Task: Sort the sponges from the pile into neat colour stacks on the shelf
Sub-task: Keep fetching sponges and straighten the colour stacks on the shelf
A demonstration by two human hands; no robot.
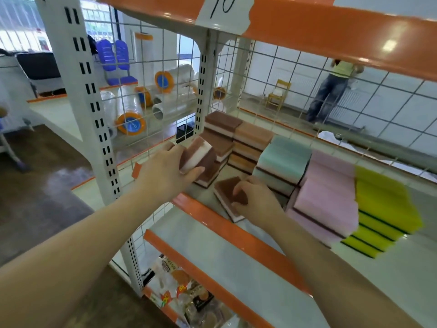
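My left hand grips a brown-and-white sponge, held tilted above a low brown stack at the shelf's left. My right hand holds another brown sponge lying flat near the shelf's front edge. Behind them stand brown stacks and an orange-tan stack. To the right sit a teal stack, a pink stack and a yellow stack.
A wire grid closes the shelf's back and left side. An orange-edged shelf hangs close overhead. The shelf below holds packaged goods. A person stands beyond the grid. Rolls of plastic film lie on the neighbouring shelf.
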